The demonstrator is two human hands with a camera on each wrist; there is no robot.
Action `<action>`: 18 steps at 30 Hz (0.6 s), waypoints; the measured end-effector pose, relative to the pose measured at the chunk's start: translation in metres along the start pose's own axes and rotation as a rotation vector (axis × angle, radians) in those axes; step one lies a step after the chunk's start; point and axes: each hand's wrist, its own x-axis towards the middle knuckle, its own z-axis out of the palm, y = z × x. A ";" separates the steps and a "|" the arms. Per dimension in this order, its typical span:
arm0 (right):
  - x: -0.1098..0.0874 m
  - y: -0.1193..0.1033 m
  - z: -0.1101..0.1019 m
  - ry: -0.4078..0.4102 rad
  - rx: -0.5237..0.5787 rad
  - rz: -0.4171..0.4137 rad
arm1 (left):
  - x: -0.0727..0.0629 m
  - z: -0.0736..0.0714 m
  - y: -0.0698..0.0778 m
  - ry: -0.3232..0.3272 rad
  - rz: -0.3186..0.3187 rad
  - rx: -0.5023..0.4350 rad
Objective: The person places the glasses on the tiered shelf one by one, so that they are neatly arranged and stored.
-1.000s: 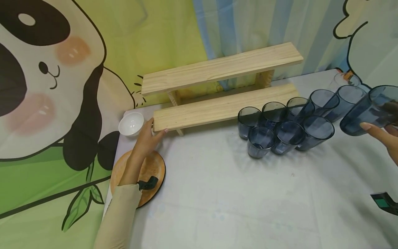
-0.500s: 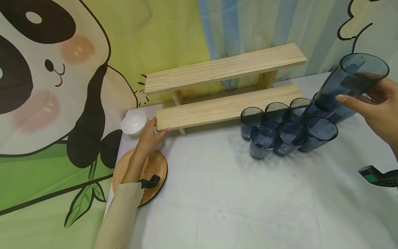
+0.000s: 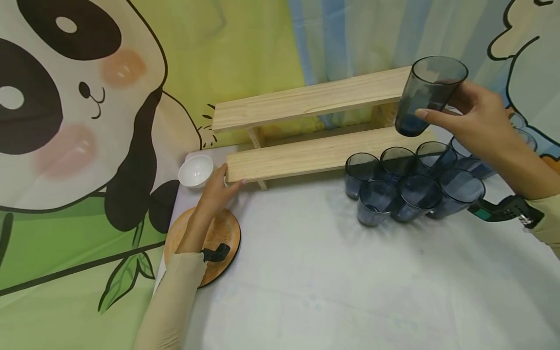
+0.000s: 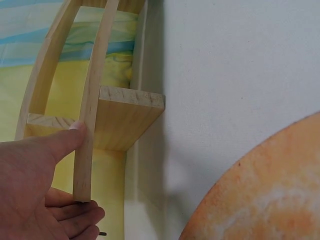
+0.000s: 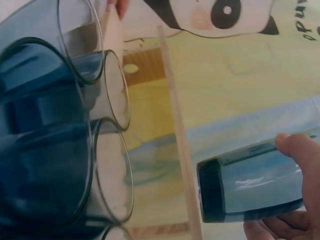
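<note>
My left hand [image 3: 214,195] grips the left end of the lower board of a two-tier wooden shelf [image 3: 297,154]. In the left wrist view the thumb [image 4: 75,131] lies on the board's edge, and the other fingers curl by its end. Raised over the shelf's right end is a tall, clear blue drinking glass [image 3: 430,95], slightly tilted, which my right hand [image 3: 481,114] holds between thumb and fingers. The right wrist view shows its dark thick base [image 5: 211,190] close to the upper board. Below that hand, several more blue glasses [image 3: 378,200] stand together in front of the shelf.
Beside the shelf's left end sits a white bowl [image 3: 195,171]. A round wooden board [image 3: 227,238] lies under my left forearm. The white table [image 3: 315,272] stretches out in front, and a printed panda curtain [image 3: 48,146] hangs behind and to the left.
My right hand has carried the glass from the far right, leftward and up over the glasses, to the shelf's right end. The left hand keeps its hold on the shelf.
</note>
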 end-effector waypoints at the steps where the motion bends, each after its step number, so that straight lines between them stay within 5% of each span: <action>1: 0.004 -0.003 0.003 -0.014 0.003 -0.005 | 0.000 0.000 0.000 -0.001 -0.002 0.000; 18: 0.049 -0.054 0.062 -0.192 0.091 -0.132 | -0.002 -0.002 0.004 -0.001 0.000 -0.007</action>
